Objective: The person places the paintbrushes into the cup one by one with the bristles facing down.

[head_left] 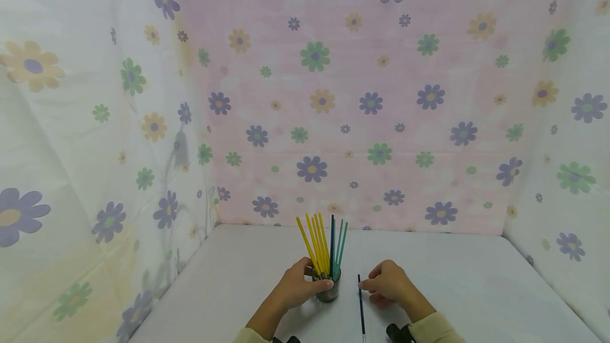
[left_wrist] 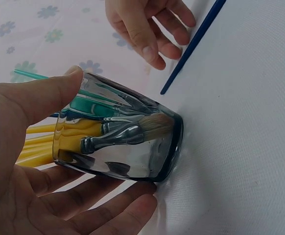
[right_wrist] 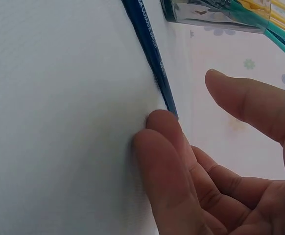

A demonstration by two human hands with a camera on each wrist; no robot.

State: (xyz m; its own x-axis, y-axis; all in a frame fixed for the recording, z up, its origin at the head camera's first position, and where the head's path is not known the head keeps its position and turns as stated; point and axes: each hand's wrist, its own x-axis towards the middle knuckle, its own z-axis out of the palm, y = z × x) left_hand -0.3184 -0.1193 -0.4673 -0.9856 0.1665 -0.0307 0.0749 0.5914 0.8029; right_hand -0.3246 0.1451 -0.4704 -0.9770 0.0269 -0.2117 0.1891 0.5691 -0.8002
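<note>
My left hand [head_left: 301, 286] holds a clear drinking glass [head_left: 329, 296] that stands upright on the table, thumb on one side and fingers round the other. In the glass are several yellow-handled paintbrushes [head_left: 320, 237], teal-handled paintbrushes [head_left: 341, 242] and a dark-blue-handled one [head_left: 332, 242]. The left wrist view shows bristles [left_wrist: 157, 126] down inside the glass. To the right of it, a single dark blue paintbrush [right_wrist: 151, 51] lies on the table. My right hand [head_left: 388, 282] is at its far tip, thumb and fingers apart; whether a fingertip touches the handle I cannot tell.
A white cloth covers the table [head_left: 443, 279]. Flower-printed sheets form a back wall [head_left: 343, 184] and side walls, the left one [head_left: 76, 163] close to the table's edge. Dark wrist-camera parts [head_left: 399, 333] show near the right sleeve.
</note>
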